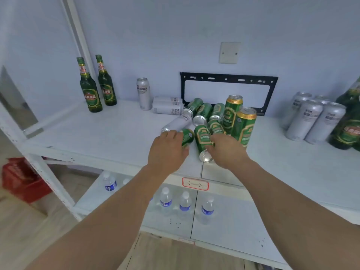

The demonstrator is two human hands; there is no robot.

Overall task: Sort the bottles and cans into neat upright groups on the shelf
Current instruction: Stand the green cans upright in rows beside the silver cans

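Green cans lay toppled under your hands: your left hand [167,151] gripped one fallen can [187,136], your right hand [226,151] clasped its neighbour [201,138] alongside.

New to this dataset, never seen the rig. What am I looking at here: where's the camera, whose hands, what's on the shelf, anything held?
There is no robot: a person works with bare hands. The single picture comes from a wide-angle camera worn on the head, looking forward and down, so both forearms reach in from below.

On the white shelf a heap of green cans lies on its side with a few silver cans mixed in; two green cans beside the heap stand upright. Two green bottles stand at the back left, one silver can stands upright near them, and a group of silver cans stands at the right.

The left hand grips a lying green can; the right hand grips another. Water bottles stand on the lower shelf.
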